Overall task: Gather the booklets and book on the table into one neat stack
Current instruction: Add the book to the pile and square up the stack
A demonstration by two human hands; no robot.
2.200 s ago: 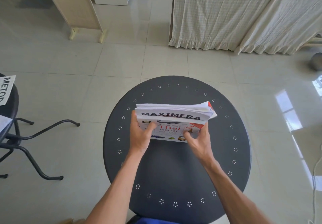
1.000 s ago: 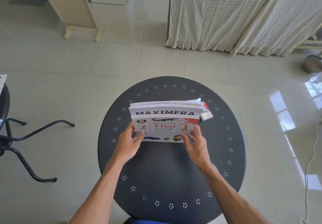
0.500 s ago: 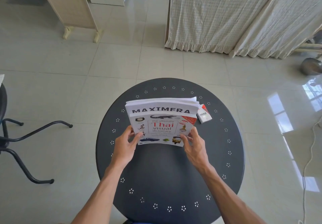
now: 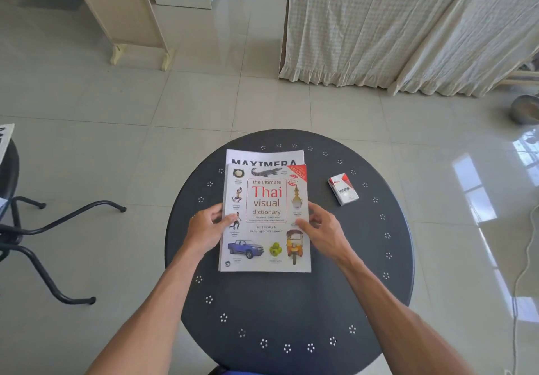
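A white book titled "the ultimate Thai visual dictionary" [image 4: 267, 199] lies flat, face up, on top of a stack on the round dark table [image 4: 291, 310]. Beneath it a white booklet headed MAXIMERA [image 4: 264, 157] sticks out at the far edge; other booklets below are hidden. My left hand [image 4: 205, 230] holds the stack's left edge, thumb on the cover. My right hand [image 4: 322, 225] holds the right edge, thumb on the cover too.
A small red and white VESS pack [image 4: 343, 189] lies on the table to the right of the stack. A black metal chair [image 4: 35, 228] stands at the left. Cloth-draped furniture [image 4: 364, 24] and a wooden panel [image 4: 122, 9] stand beyond on the tiled floor.
The stack stood on its lower edge, tilted toward me, held in both hands; it now lies flat on the table. My hands have shifted from its bottom edge to its sides.
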